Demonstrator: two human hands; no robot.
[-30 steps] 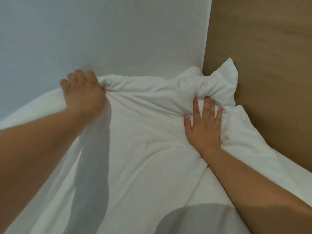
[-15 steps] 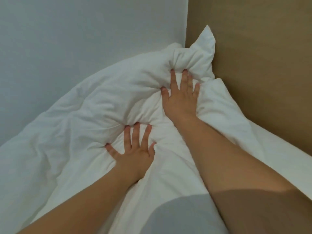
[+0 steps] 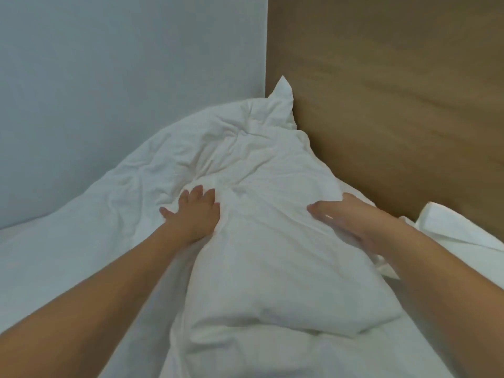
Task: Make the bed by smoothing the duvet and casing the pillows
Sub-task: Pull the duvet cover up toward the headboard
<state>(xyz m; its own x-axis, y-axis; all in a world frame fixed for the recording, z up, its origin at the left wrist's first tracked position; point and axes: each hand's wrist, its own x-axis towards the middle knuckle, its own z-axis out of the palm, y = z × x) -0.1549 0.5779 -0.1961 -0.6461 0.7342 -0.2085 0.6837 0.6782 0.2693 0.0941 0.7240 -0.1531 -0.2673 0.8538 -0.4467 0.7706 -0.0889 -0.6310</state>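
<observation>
Duvet (image 3: 259,165) at frame centre, bunched into the corner where wall (image 3: 122,77) meets headboard (image 3: 395,105), looks soft and light; I'd take it by its edges. My left hand (image 3: 195,214) presses it, fingers spread; my right hand (image 3: 346,216) lies flat, blurred.

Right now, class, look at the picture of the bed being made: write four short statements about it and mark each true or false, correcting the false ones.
1. Both hands lie on the white duvet. True.
2. The left hand holds a pillow in the air. False: it presses flat on the duvet.
3. A wooden headboard stands to the right. True.
4. The right hand touches the wall. False: it rests on the duvet.
</observation>
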